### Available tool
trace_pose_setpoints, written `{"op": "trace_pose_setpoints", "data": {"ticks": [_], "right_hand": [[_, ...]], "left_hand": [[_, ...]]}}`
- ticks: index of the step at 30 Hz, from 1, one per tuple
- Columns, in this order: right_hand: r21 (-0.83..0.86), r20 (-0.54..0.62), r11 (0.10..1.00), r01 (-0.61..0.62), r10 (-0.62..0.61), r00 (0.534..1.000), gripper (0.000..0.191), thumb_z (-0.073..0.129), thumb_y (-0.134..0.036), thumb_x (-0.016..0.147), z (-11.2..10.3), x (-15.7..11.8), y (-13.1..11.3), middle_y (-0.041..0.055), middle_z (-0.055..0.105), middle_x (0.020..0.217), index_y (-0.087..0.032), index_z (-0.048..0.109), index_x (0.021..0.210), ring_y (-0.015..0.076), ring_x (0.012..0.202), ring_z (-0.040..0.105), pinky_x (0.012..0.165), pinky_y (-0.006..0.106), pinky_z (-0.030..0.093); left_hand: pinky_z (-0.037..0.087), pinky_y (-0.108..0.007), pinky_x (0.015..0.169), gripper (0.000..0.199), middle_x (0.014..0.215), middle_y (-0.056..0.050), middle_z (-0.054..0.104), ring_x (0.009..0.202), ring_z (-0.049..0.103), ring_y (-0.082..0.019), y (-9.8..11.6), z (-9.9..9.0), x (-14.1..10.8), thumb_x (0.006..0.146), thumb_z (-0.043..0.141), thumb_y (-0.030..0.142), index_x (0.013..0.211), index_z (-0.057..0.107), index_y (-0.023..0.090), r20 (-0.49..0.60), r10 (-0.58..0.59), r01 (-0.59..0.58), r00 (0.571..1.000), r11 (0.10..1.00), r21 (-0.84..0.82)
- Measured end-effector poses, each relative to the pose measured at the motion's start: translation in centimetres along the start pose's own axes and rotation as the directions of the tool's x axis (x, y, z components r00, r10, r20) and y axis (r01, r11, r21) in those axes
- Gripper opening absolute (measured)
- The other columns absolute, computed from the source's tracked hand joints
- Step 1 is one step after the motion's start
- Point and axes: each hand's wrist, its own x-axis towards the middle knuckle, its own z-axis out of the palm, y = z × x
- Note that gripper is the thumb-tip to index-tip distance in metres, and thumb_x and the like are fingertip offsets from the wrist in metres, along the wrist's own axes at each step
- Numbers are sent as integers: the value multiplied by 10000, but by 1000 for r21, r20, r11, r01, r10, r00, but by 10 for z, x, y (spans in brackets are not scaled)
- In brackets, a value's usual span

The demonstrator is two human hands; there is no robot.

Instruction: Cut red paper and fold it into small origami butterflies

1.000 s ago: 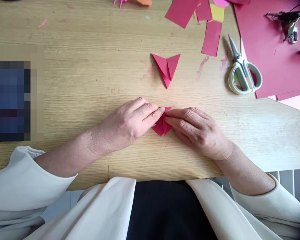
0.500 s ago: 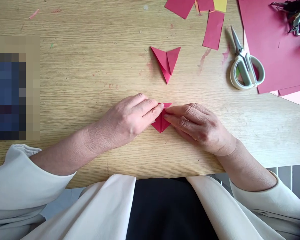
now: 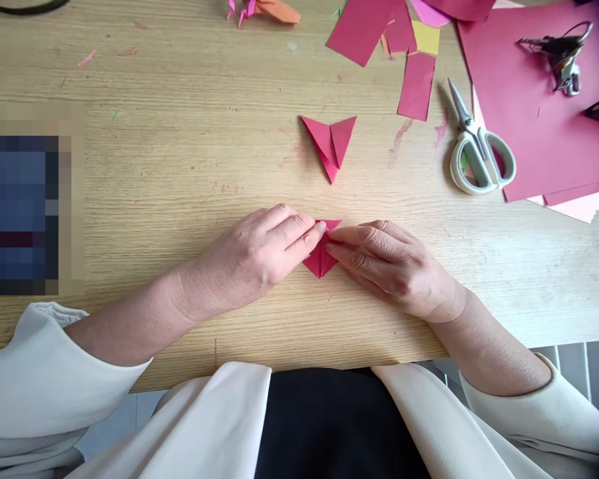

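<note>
At the left edge of the wooden table (image 3: 154,133), a pixelated block hides part of the view; to its right, the left hand (image 3: 262,246) reaches inward palm down, fingers pressed together, tips on the upper left part of the small folded red paper (image 3: 320,265); its thumb is hidden, so a pinch cannot be confirmed; this paper lies near the front edge, between the hands, lower point toward the body; beyond it, well clear of the fingers, lies the second folded piece (image 3: 325,138), two points outward; the right hand (image 3: 399,269) contacts the first paper's right side, fingers bent and slightly parted at the tips; its thumb is mostly covered, and its grip cannot be told; farther right lie a red paper strip (image 3: 416,86), a yellow square (image 3: 426,38), the white-handled scissors (image 3: 472,136), blades partly crossed, and large red sheets (image 3: 539,133).
</note>
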Motion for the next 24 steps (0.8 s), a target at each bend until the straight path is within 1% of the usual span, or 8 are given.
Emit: {"op": "trace_pose_setpoints", "data": {"ticks": [4, 7, 11, 17, 20, 24], "right_hand": [[-31, -33, 998, 58, -59, 998, 393, 540, -116, 974, 2, 0, 1, 142, 668, 1273, -170, 591, 1360, 248, 992, 658, 822, 428, 577], [-52, -20, 995, 82, -83, 996, 410, 551, -108, 967, 2, -1, 2, 151, 664, 1280, -138, 571, 1375, 245, 999, 642, 828, 418, 572], [-51, -10, 996, 76, -76, 997, 397, 542, -101, 970, 2, -1, 2, 147, 656, 1301, -145, 579, 1362, 246, 1022, 634, 836, 416, 572], [-39, -18, 997, 70, -71, 997, 378, 543, -98, 969, 2, 0, 1, 145, 666, 1278, -145, 599, 1340, 239, 990, 643, 816, 412, 573], [-37, -14, 997, 70, -71, 997, 393, 547, -98, 967, 2, 0, 2, 145, 661, 1283, -149, 590, 1354, 244, 1011, 642, 820, 415, 571], [-26, -1, 996, 83, -83, 997, 423, 538, -94, 973, 2, -1, 4, 149, 646, 1310, -137, 552, 1393, 247, 1024, 640, 829, 416, 569]], "left_hand": [[595, -369, 795, 299, 1066, -135, 722, 921, 659, -225, 0, -1, 1, 967, 497, 79, 1245, 602, 45, -13, 27, -26, 1000, 999, 32], [593, -353, 792, 284, 1046, -130, 728, 919, 660, -217, 1, -3, 2, 964, 497, 61, 1223, 611, 40, -23, 42, -41, 999, 998, 56], [587, -347, 809, 274, 1058, -127, 726, 934, 656, -210, 1, -5, 3, 964, 486, 45, 1203, 620, 47, -22, 46, -44, 999, 996, 74], [586, -350, 830, 278, 1094, -128, 720, 965, 657, -215, 1, -6, 2, 962, 480, 41, 1199, 625, 55, -4, 37, -37, 999, 997, 63], [594, -350, 829, 286, 1126, -119, 719, 988, 655, -214, 0, -7, 2, 968, 465, 40, 1203, 626, 67, -1, 46, -46, 999, 997, 65], [596, -347, 853, 324, 1241, -105, 696, 1016, 652, -213, 0, -6, 0, 948, 502, 20, 1254, 602, 58, -12, 70, -70, 997, 996, 51]]}}
